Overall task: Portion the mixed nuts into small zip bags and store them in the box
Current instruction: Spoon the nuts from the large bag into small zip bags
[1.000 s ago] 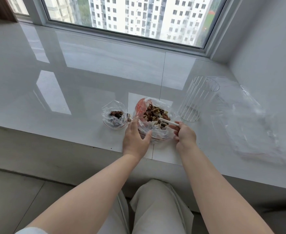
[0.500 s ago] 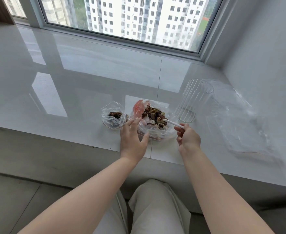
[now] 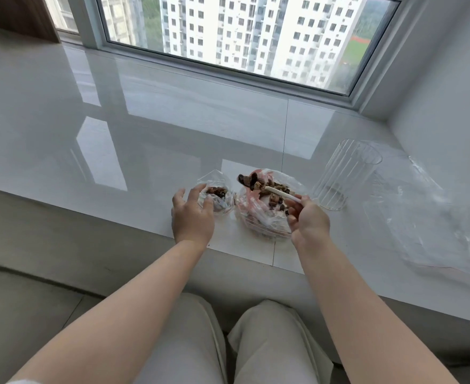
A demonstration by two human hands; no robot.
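Since a second earlier, the left hand had slid off the big bag to the small bag, and the right hand had lifted the spoon clear with a load of nuts.

Largest was the glossy white sill, with the big bag near its front edge. Right of the big bag lay a sheet of clear plastic, crumpled and hard to make out. Between that sheet and the big bag stood a ribbed clear cup. Just left of the big bag sat the small bag, open, with a few dark nuts inside.

No writing could be read anywhere.

The left hand was spread, fingers relaxed, its fingertips at the small bag's mouth; whether they touched it I could not tell. The right hand pinched the spoon's white handle, its bowl held above the big bag's left rim, towards the small bag.
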